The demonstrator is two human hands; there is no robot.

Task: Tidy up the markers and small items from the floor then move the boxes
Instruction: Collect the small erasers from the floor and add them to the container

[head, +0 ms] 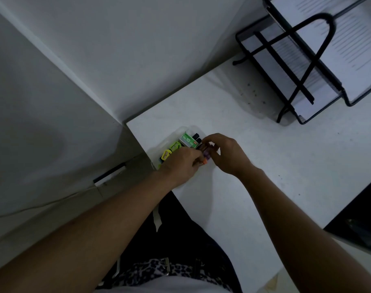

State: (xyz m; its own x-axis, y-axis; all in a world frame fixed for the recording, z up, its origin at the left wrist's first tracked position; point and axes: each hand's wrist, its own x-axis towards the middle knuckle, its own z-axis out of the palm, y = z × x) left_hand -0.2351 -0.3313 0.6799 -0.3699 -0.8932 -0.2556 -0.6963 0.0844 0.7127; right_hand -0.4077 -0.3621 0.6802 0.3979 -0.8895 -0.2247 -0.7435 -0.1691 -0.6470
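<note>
Both forearms converge at the white table's (pixel 265 166) corner. Left hand (pixel 184 161), knuckles up, fingers curled on an orange-tipped marker (pixel 204 162). Right hand (pixel 224 153) pinches a purple marker (pixel 207 154). Both markers sit over a clear box (pixel 176 132) holding a green staple box (pixel 188 140).

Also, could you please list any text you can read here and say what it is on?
"No 10 1M": green box, white print.
Small word above it on the box: too blurred to read.
Printed lines on the papers in the black mesh tray: too small to read.
</note>
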